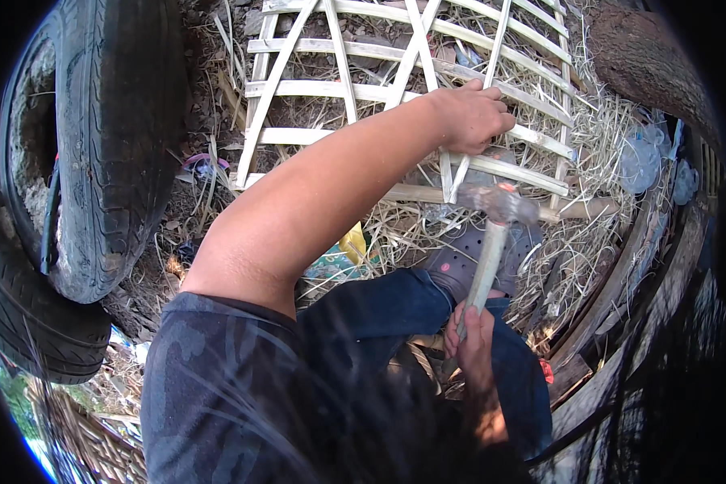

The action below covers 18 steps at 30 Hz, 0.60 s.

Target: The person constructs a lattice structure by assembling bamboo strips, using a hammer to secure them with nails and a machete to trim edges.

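Note:
A panel of pale split-bamboo lattice (294,136) spreads over the straw-covered ground at the top of the view. My left hand (476,119), its arm stretched across from the left, has its fingers curled over crossing strips near the panel's right half. What lies under those fingers is hidden. In my right hand (471,339) is a hammer (488,262), gripped low on its pale handle. Its metal head, a little blurred, is up beyond the fist, close to the lattice's near edge in the picture.
Worn tyres (113,145) stand and lean at the left. A thick log (653,56) lies at the upper right, with clear plastic (641,165) below it. Weathered planks (621,274) run along the right. My clog (460,258) rests on straw beneath the hammer.

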{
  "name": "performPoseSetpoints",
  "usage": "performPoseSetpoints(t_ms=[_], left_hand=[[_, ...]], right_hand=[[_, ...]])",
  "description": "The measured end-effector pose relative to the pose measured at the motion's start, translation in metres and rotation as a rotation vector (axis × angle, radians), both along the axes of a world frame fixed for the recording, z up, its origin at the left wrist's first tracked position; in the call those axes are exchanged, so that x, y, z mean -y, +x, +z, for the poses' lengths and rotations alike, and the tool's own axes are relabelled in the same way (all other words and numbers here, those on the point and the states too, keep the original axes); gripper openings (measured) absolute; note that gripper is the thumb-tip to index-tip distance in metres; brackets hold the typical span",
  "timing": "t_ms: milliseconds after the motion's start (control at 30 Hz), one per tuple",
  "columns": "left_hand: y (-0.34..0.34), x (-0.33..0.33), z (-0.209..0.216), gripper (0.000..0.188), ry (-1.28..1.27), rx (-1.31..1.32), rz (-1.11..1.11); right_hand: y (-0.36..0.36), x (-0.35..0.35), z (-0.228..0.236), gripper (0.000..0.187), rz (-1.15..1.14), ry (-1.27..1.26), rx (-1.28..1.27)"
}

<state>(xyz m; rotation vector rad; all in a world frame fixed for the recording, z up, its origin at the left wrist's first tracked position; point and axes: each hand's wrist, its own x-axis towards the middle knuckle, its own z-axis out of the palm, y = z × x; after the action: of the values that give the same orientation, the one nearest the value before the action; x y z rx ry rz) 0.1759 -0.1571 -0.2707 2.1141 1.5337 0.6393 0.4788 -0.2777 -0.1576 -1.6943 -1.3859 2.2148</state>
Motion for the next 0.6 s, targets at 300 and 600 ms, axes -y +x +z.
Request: performPoseSetpoints(t_ms=[300, 600], left_hand=[[-0.002, 0.000, -0.003, 0.023, -0.020, -0.024, 0.009], [0.003, -0.002, -0.006, 0.024, 0.000, -0.039, -0.001]], right_hand=[[-0.007, -0.001, 0.002, 0.039, 0.011, -0.035, 0.064], [-0.003, 0.007, 0.001, 0.039, 0.037, 0.009, 0.007]])
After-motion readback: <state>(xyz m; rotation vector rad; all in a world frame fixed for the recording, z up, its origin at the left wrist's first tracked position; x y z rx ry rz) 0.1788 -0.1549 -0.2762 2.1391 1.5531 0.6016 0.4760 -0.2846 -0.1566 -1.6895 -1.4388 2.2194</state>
